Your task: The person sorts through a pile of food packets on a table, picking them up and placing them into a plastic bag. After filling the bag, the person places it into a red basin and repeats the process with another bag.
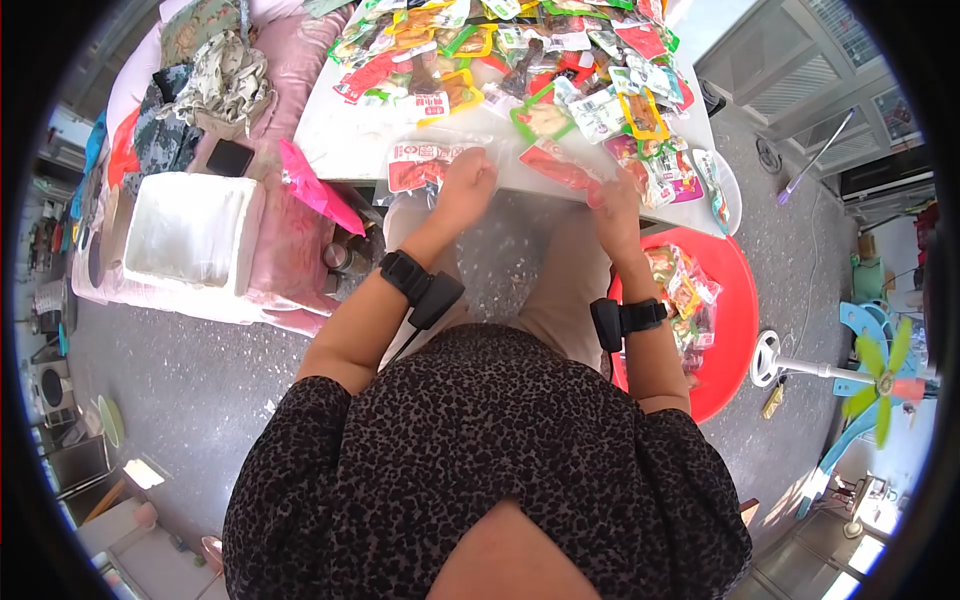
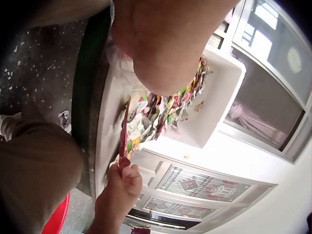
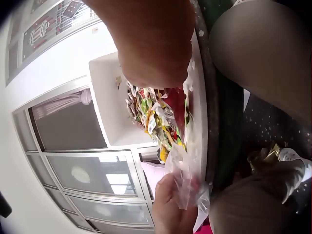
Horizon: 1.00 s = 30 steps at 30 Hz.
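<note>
My left hand (image 1: pixel 467 188) grips a clear plastic bag (image 3: pixel 184 187) at the table's near edge. A red-and-white food packet (image 1: pixel 412 170) shows through the bag in the head view. On the other side, my right hand (image 1: pixel 617 210) pinches one end of a long red packet (image 1: pixel 556 166), which slants over the white tabletop (image 1: pixel 345 150). The left wrist view shows this red packet edge-on, with the right thumb and fingers closed at its end. Beyond both hands, a pile of colourful sealed food packets (image 1: pixel 545 115) covers the table.
A red basin (image 1: pixel 738 330) holding several packets stands on the floor at the right. At the left, a white foam box (image 1: pixel 190 230), a dark phone (image 1: pixel 229 157) and a bright pink bag (image 1: pixel 315 190) lie on pink cloth. A fan (image 1: pixel 884 386) stands far right.
</note>
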Motion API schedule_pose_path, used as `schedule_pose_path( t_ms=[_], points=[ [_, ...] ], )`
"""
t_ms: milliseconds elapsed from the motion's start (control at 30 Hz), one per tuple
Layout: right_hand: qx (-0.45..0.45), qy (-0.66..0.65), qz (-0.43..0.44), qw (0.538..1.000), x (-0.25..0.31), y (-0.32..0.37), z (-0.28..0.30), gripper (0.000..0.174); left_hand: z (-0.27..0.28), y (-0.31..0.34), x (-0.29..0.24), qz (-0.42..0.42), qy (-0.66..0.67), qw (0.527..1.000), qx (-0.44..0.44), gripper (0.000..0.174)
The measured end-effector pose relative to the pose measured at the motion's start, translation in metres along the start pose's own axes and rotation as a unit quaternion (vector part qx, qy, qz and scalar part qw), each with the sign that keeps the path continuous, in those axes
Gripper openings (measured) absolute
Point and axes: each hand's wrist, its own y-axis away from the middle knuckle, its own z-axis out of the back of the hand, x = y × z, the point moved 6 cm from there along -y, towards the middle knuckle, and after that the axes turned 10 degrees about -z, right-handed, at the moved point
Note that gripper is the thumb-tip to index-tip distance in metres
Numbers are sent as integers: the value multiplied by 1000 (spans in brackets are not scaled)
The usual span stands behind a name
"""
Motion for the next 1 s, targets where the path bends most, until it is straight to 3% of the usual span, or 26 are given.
schedule_pose_path(
  t_ms=[33,133,233,333,433,467,533,633,733,833,933,1000],
  points=[
    [-49,8,-9,999,-2,9,-1,20,-1,0,0,-3,-2,1000,0,10],
    [-27,60,-56,996,-13,14,-8,19,-3,-2,-5,-44,-32,998,16,9],
    [-59,127,-87,986,-7,14,-1,19,-7,-2,-1,-25,-23,999,14,8],
    [-27,51,-91,994,-32,16,-11,23,-7,-2,-2,-28,-28,999,10,7],
    [-77,35,-74,994,-27,22,-2,26,-7,-2,-2,-27,-35,999,16,7],
    [-64,-72,-162,982,-32,25,0,25,-7,-1,-2,-28,-39,999,17,7],
    [-36,-279,-328,902,-35,35,-6,26,-8,-1,-2,-30,-48,998,19,7],
    [-78,-332,-376,862,-48,49,-13,31,-6,-2,-5,-30,-39,999,6,7],
    [-23,-448,-511,733,-41,54,-21,36,-6,0,-3,-34,-22,999,2,7],
    [20,-535,-485,692,-46,42,-33,36,-6,1,-2,-21,-20,1000,-2,7],
    [6,-492,-484,724,-47,35,-39,24,-6,0,0,-9,-11,1000,-1,7],
    [6,-562,-472,679,-41,35,-41,16,-6,0,0,-8,-11,1000,8,7]
  ],
)
